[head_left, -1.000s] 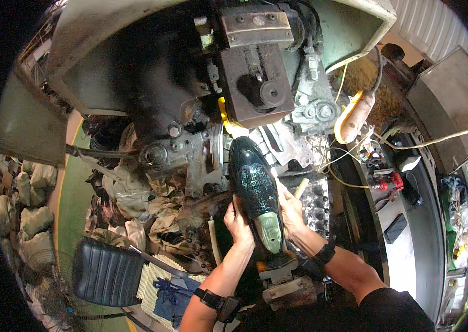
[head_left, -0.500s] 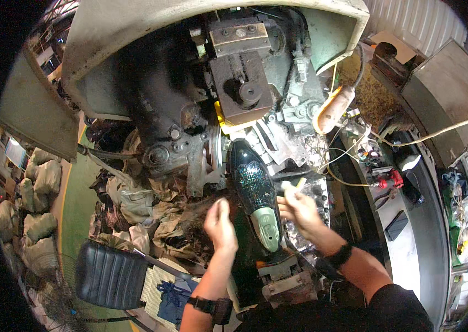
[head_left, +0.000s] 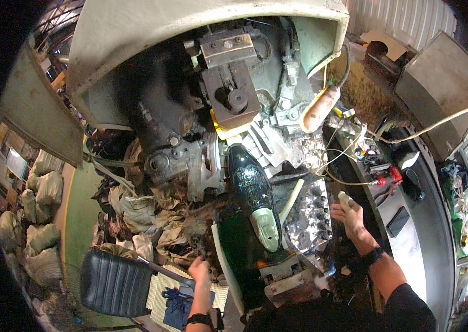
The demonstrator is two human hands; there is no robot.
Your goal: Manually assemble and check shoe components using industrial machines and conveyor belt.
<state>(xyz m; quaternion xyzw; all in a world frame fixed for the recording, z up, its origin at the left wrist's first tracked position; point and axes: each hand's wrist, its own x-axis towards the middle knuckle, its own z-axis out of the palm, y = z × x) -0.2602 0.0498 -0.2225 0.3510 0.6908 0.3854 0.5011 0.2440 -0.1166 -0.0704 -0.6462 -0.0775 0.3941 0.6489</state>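
Observation:
A glossy black shoe upper (head_left: 249,180) is stretched over a pale green shoe last (head_left: 266,229), tilted under the head of a lasting machine (head_left: 228,94). Neither of my hands touches it. My left hand (head_left: 199,271) is low on the left, above the seat of a chair, its fingers curled together. Whether anything is in them is hidden. Out to the right of the shoe, my right hand (head_left: 350,217) is open with fingers apart. Something small and whitish covers or sits at one of its fingertips. A pale bar (head_left: 292,200) stands between the shoe and this hand.
A lamp (head_left: 321,109) hangs at the machine's right. A black-backed chair (head_left: 116,283) with blue cloth stands at lower left, beside heaped cloth (head_left: 134,207). On the right-hand bench are a phone (head_left: 397,221) and a red tool (head_left: 391,178). Sacks (head_left: 45,188) are piled far left.
Both hands have drawn away from the shoe: the left down and to the left, the right outward to the right. The pale bar now shows in full. The view has shifted slightly.

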